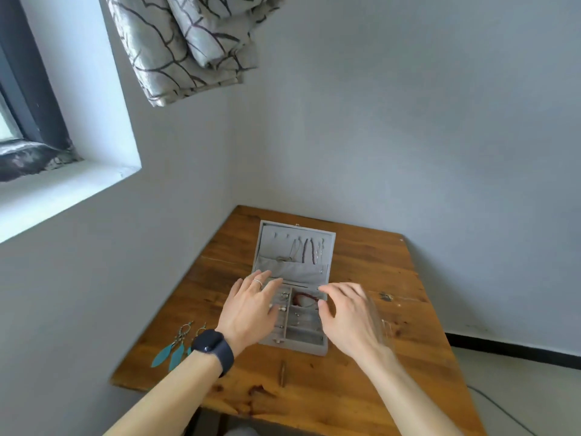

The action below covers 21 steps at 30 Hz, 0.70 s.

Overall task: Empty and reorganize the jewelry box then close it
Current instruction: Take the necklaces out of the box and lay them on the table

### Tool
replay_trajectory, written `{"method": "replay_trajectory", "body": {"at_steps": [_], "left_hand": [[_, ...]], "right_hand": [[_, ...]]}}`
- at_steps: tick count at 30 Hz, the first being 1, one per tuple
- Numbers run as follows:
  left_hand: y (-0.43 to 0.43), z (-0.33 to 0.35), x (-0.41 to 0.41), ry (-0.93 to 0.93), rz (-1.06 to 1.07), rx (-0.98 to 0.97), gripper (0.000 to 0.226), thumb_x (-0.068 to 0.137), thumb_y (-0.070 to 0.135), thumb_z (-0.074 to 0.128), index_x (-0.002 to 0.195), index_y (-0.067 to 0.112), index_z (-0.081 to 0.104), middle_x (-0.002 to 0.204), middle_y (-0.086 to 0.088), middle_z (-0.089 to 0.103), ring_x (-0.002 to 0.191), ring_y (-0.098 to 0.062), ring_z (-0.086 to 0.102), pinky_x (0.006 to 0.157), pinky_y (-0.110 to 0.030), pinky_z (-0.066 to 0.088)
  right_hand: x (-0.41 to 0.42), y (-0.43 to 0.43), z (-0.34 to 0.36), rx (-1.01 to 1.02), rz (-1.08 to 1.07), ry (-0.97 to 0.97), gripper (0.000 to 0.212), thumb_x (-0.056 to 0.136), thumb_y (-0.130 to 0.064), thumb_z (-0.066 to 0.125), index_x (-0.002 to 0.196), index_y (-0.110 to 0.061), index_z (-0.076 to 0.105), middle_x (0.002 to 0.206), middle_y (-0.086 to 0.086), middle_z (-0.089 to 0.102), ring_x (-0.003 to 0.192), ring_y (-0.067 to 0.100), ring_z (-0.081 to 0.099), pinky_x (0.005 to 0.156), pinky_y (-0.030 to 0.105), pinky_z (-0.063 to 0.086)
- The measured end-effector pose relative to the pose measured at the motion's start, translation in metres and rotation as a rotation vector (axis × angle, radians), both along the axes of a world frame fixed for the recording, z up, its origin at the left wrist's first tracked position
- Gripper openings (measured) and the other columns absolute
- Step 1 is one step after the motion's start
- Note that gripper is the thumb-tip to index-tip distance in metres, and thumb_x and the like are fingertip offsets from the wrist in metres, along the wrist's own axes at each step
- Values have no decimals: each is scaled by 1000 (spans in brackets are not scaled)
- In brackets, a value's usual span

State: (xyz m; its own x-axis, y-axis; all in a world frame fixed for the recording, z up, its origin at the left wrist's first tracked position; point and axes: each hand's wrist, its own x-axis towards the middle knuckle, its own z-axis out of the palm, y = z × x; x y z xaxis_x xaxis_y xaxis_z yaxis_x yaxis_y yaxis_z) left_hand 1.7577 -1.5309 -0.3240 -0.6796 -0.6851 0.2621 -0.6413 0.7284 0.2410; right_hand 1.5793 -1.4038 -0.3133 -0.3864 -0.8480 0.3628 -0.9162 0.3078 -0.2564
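Jewelry box [295, 268], laid open at the centre of the table [361, 388], above which the left hand [251, 306] and right hand [349, 316] are held spread and empty; pieces are best lifted out compartment by compartment, chains kept untangled.

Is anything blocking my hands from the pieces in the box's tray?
Nothing visible does. The lid is swung open behind the tray, so the compartments of the jewelry box lie uncovered. The left hand and right hand are spread right above them, holding nothing, with the red bracelet showing between them.
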Motion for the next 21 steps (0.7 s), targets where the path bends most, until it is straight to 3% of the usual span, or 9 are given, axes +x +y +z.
{"method": "replay_trajectory", "body": {"at_steps": [8, 15, 18, 21], "left_hand": [[-96, -1, -17, 187, 120, 135, 64, 97, 37, 55, 155, 29, 28, 163, -2, 22, 149, -24, 21, 120, -40, 25], [-151, -11, -44, 470, 166, 707, 84, 94, 34, 64, 159, 24, 12, 159, -8, 30, 145, -24, 30, 110, -30, 32], [-160, -19, -46, 473, 139, 792, 70, 97, 30, 61, 156, 22, 23, 150, -3, 46, 134, -20, 45, 97, -22, 38], [-162, -24, -44, 462, 102, 725, 54, 100, 27, 58, 150, 16, 40, 146, -3, 52, 133, -17, 49, 105, -23, 40]], "right_hand": [[-28, -99, 0, 43, -43, -194, 34, 99, -44, 48, 129, -31, 56, 122, -11, 63, 106, 16, 63, 77, 25, 50], [-35, -165, -8, 109, -215, -291, 25, 95, -49, 50, 103, -35, 68, 101, -12, 72, 95, 23, 67, 69, 28, 50], [-37, -182, -10, 149, -268, -364, 32, 93, -55, 50, 87, -32, 72, 85, -8, 72, 87, 24, 67, 65, 27, 49], [-42, -194, -8, 148, -256, -466, 27, 93, -52, 55, 82, -32, 70, 83, -13, 69, 85, 18, 65, 67, 26, 47]]}}
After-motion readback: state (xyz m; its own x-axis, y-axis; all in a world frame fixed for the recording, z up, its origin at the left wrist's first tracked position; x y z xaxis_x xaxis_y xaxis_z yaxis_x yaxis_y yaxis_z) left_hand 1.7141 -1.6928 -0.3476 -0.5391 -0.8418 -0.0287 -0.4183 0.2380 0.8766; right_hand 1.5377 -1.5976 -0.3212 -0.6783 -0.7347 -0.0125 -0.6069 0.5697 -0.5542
